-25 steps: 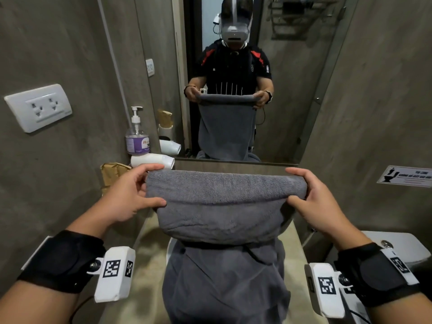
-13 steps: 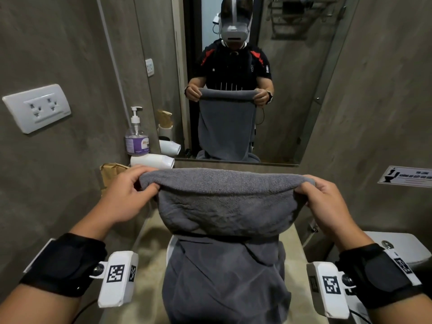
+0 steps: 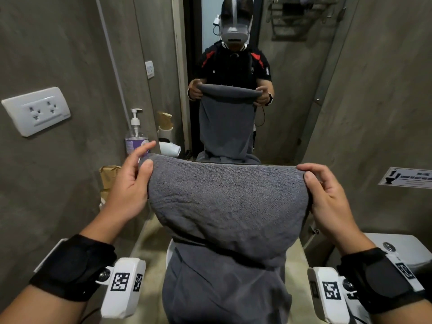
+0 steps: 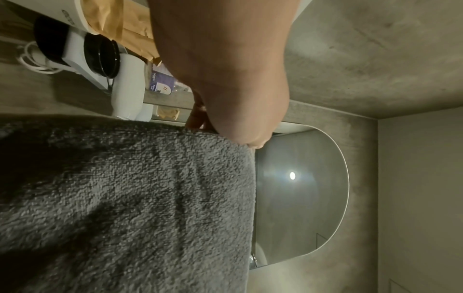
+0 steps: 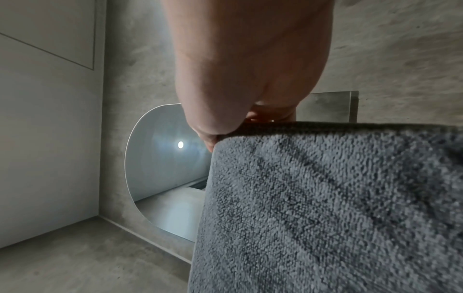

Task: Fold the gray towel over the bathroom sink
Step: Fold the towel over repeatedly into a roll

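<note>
Since the earlier frame both hands have lifted the folded top of the gray towel (image 3: 224, 202) a little higher, and the left hand (image 3: 127, 190) has changed its hold — its thumb now presses the upper left corner while the index finger stretches out past the towel's edge. That left grip is a pinch on the corner, thumb in front and other fingers behind the cloth. The right hand (image 3: 327, 202) pinches the upper right corner the same way, thumb on the near face, fingers curled over the top edge.

Held up between the hands, the towel is doubled over at the top, its front flap hanging down, and the longer layer behind it drapes down over the sink, which it mostly hides, and over the beige surface (image 3: 149, 251).

A mirror (image 3: 292, 94) on the wall ahead reflects the person. Left of it stand a pump bottle (image 3: 135, 136), a white hair dryer (image 3: 169, 148) and a brown paper bag (image 3: 108, 176). A wall socket (image 3: 36, 111) sits on the left wall.
</note>
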### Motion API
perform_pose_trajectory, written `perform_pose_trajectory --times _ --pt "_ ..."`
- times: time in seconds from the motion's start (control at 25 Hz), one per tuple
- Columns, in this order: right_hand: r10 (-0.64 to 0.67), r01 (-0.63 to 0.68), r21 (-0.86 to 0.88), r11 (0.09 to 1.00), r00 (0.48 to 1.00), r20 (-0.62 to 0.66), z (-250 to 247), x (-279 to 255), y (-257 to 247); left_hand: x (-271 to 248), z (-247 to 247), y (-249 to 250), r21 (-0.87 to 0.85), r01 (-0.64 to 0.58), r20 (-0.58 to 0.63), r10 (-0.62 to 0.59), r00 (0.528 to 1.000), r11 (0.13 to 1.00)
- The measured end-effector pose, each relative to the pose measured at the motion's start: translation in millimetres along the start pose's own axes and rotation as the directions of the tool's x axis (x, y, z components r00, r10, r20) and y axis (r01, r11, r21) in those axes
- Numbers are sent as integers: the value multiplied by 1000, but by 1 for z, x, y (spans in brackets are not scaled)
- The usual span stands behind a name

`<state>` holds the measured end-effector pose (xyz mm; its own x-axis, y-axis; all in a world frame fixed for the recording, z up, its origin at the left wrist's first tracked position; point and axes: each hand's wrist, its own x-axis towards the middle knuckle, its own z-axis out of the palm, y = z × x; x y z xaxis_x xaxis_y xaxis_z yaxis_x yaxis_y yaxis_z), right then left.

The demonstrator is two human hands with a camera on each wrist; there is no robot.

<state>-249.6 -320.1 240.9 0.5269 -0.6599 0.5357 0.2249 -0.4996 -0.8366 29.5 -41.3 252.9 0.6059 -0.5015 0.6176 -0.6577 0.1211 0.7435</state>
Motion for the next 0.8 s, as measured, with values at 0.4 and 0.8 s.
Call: perform_pose_trajectory --times 0.4,0.8 --pt "200 -184 -82 980 933 298 -6 -10 4 -4 -22 -14 -63 281 387 -236 891 958" --pt "114 -92 -227 970 990 85 4 -9 -6 -8 -24 -13 323 28 210 -101 973 946"
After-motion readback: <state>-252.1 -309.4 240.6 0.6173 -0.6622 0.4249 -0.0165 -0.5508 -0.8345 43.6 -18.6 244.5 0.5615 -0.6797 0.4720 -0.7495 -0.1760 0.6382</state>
